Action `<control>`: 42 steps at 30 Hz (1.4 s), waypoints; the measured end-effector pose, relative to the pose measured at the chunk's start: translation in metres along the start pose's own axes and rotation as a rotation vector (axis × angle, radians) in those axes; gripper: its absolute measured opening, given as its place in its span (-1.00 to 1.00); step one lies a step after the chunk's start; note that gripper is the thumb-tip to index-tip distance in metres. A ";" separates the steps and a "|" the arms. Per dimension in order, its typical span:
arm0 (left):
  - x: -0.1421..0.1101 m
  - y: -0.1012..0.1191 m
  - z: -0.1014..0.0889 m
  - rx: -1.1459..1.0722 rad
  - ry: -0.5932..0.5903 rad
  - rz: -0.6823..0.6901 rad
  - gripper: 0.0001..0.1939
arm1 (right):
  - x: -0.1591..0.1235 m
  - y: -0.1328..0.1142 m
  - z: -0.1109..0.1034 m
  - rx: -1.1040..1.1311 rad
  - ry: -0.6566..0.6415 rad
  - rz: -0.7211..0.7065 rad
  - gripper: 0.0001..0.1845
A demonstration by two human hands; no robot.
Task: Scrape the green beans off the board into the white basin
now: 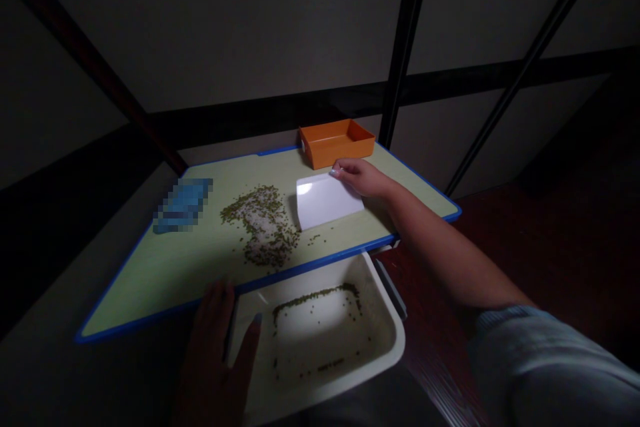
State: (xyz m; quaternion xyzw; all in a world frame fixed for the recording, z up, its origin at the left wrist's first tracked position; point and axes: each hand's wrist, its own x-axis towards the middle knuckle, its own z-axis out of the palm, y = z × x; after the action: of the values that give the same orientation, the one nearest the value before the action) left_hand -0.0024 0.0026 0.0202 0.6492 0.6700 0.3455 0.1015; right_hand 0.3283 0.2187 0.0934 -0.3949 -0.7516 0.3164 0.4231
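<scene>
Between thumb and fingers, my right hand (354, 177) pinches the top edge of a white card (327, 199), which looks like stiff paper or plastic. The card stands tilted on the table, its left edge beside a spread pile of green beans mixed with white grains (263, 224). My left hand (220, 330) grips the left side of a white basin (393, 340), thumb over the rim and fingers outside. The basin sits just under the table's front edge. Small green beans (315, 295) lie along the edges of its floor.
The pale green table (165, 287) has a blue rim. An orange open box (340, 144) stands at the back right, behind the card. A blurred blue object (184, 206) lies at the left edge. A panelled wall (275, 34) rises behind the table.
</scene>
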 end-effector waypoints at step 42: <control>0.003 0.008 0.000 -0.037 0.028 -0.052 -0.26 | 0.003 0.008 0.000 -0.061 0.044 0.006 -0.64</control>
State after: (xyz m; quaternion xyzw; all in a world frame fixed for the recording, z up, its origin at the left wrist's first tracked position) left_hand 0.0034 0.0053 0.0259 0.6245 0.6817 0.3641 0.1130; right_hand 0.3304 0.2248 0.0881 -0.4167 -0.7504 0.2856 0.4263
